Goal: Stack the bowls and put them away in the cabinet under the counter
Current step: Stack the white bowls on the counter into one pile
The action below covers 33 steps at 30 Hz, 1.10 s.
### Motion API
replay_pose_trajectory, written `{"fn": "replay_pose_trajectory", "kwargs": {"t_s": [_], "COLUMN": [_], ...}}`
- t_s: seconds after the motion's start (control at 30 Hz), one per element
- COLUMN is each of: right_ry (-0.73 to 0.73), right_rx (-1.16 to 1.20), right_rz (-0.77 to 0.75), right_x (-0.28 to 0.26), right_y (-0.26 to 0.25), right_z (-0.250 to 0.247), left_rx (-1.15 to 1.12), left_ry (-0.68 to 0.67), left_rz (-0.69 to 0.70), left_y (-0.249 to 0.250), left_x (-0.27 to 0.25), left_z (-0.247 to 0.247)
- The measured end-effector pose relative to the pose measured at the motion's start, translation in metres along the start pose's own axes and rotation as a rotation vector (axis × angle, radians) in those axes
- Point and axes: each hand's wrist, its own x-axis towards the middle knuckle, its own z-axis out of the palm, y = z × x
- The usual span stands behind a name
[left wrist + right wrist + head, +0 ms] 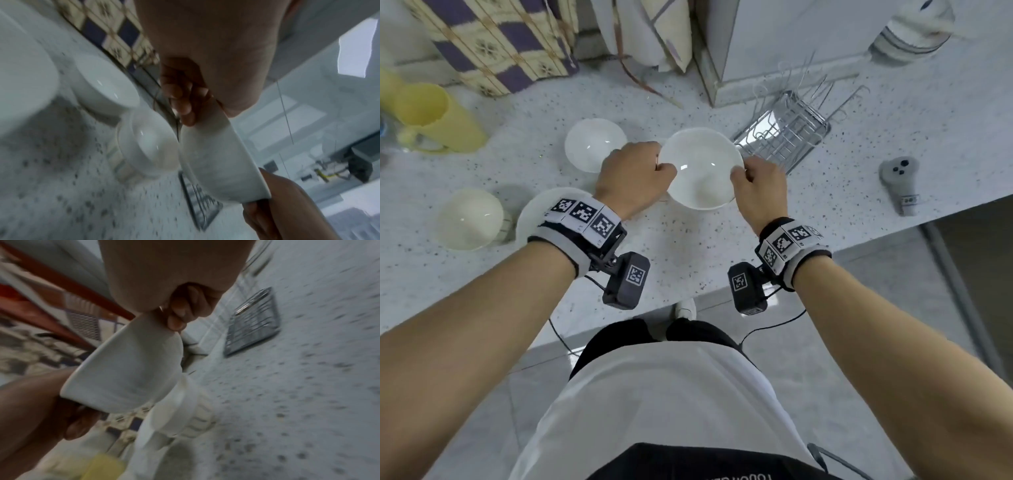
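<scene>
A white bowl [700, 168] is held between both hands, raised and tilted over the speckled counter [688, 246]. My left hand [662, 166] pinches its left rim and my right hand [738, 174] pinches the right rim. The left wrist view shows that bowl [216, 162] from the side, with my left fingers [183, 104] under the rim. From the right wrist, the same bowl [127, 373] hangs below my right fingers [180, 316]. A second white bowl [594, 144] stands behind my left hand. A third bowl [469, 219] sits at the far left. Another white dish [534, 216] is half hidden by my left wrist.
A yellow pitcher [431, 116] stands at the far left. A wire rack [784, 137] lies just right of the held bowl. A grey controller [900, 181] rests near the counter's right edge. A checked cloth [493, 44] and a white box [774, 41] line the back.
</scene>
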Motion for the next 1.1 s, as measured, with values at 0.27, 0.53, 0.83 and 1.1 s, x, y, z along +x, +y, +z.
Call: {"fn": "replay_pose_trajectory", "kwargs": {"t_s": [0.27, 0.53, 0.83, 1.1], "right_ry": [-0.328, -0.531, -0.489, -0.493], "right_rx": [-0.061, -0.545, -0.609, -0.593], "right_rz": [-0.181, -0.264, -0.161, -0.178], "right_x": [-0.008, -0.032, -0.038, -0.039], "right_y": [-0.105, -0.104, -0.086, -0.086], "right_z": [0.101, 0.166, 0.184, 0.191], "left_rx": [-0.114, -0.022, 0.142, 0.224], "left_ry": [0.15, -0.003, 0.057, 0.02], "left_rz": [-0.27, -0.36, -0.345, -0.325], "left_y": [-0.122, -0.194, -0.196, -0.201], "left_x": [-0.067, -0.111, -0.103, -0.097], "left_z": [-0.076, -0.028, -0.004, -0.009]}}
